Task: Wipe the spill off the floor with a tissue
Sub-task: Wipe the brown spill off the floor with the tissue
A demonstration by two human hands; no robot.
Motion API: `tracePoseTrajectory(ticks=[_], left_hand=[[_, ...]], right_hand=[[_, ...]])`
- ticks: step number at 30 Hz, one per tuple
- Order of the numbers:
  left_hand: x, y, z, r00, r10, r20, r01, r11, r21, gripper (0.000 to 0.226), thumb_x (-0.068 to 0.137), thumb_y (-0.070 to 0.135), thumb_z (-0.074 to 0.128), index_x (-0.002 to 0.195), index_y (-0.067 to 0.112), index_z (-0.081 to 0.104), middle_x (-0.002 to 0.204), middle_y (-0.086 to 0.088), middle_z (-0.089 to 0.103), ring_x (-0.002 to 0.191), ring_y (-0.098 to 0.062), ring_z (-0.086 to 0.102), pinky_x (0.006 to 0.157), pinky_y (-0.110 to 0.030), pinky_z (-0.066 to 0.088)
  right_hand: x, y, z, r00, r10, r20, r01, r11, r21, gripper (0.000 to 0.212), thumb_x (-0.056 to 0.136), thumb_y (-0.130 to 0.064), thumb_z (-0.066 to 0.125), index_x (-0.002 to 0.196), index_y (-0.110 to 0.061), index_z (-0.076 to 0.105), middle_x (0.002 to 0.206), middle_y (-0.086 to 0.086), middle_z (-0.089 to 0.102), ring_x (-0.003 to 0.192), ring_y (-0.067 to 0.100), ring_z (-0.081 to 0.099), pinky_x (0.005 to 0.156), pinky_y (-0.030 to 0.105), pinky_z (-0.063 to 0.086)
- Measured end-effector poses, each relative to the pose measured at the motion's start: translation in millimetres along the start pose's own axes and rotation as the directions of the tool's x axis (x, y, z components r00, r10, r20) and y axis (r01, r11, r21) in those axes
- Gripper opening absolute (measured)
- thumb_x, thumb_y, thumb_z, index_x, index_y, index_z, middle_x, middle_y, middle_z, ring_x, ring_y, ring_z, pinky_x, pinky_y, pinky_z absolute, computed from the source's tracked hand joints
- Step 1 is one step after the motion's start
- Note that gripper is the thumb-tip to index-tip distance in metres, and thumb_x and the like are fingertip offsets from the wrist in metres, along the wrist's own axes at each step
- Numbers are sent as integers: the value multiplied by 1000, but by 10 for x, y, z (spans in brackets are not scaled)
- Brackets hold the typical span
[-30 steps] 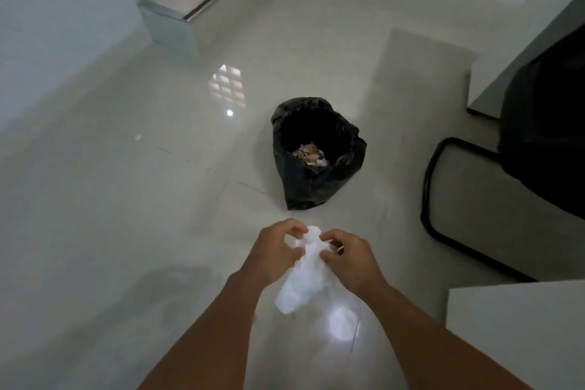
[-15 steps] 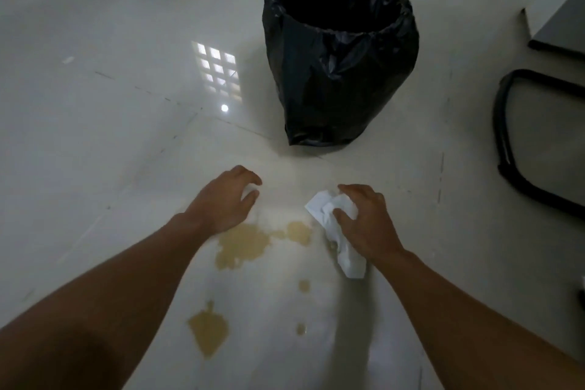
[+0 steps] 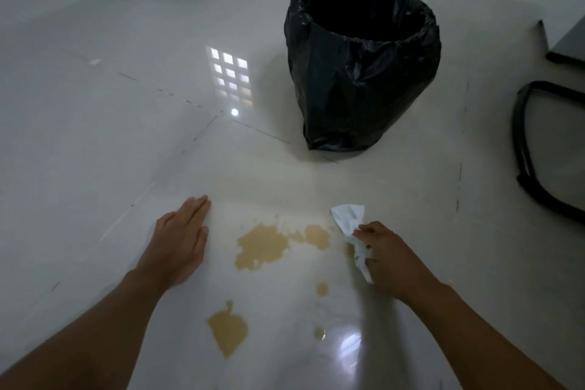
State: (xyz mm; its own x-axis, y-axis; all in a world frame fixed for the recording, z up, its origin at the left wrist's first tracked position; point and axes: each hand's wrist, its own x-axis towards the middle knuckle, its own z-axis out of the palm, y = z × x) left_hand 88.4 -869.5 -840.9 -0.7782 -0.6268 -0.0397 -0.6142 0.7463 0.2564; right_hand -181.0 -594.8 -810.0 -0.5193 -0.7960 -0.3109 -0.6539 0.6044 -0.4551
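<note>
Spill (image 3: 261,245) — tan puddles on the floor (image 3: 95,152) between the hands, not yet wiped. Right hand (image 3: 391,258) pinches the tissue (image 3: 348,220) beside it; left hand (image 3: 180,237) lies spread flat — next, likely a leftward sweep.

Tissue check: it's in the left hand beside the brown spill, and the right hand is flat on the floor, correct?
Not quite: the hands are swapped. The head view shows the tissue gripped in the right hand, just right of the brown spill, while the left hand is the one flat on the floor. The spill looks unwiped so far.
</note>
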Motion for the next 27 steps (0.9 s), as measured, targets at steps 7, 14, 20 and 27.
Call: tracePoseTrajectory(ticks=[7,14,20,27], left_hand=[[-171,-158,127,999,-1,-51,5,997,74,59,94,30,28,148,10,42,154,-6,44,142,-23,39,109,-40,26],[-141,-136,206,993,6,-115,-1,999,44,60,91,32,32,147,14,44,153,-3,46,143,-20,38,109,-44,32],[-100,-128,204,990,18,-140,-10,999,52,60,90,31,33,146,13,46,152,-4,47,142,-21,40,109,-45,32],[-97,-134,250,987,27,-160,-15,997,76,60,90,31,32,146,12,46,152,-5,47,142,-22,41,109,-45,32]], right_hand=[[-93,-212,303,986,8,-167,-7,1000,9,37,86,-9,61,123,-5,64,111,13,57,91,20,56,82,17,36],[277,-371,283,909,118,-399,-97,993,71,23,89,-1,58,110,0,67,105,6,55,92,22,58,81,8,34],[-310,-576,562,955,-152,-253,172,984,56,20,87,-11,55,97,-16,71,90,-4,55,82,11,52,72,5,30],[247,-365,257,847,211,-489,-182,978,106,20,79,2,67,95,-3,76,86,13,65,78,28,65,69,24,46]])
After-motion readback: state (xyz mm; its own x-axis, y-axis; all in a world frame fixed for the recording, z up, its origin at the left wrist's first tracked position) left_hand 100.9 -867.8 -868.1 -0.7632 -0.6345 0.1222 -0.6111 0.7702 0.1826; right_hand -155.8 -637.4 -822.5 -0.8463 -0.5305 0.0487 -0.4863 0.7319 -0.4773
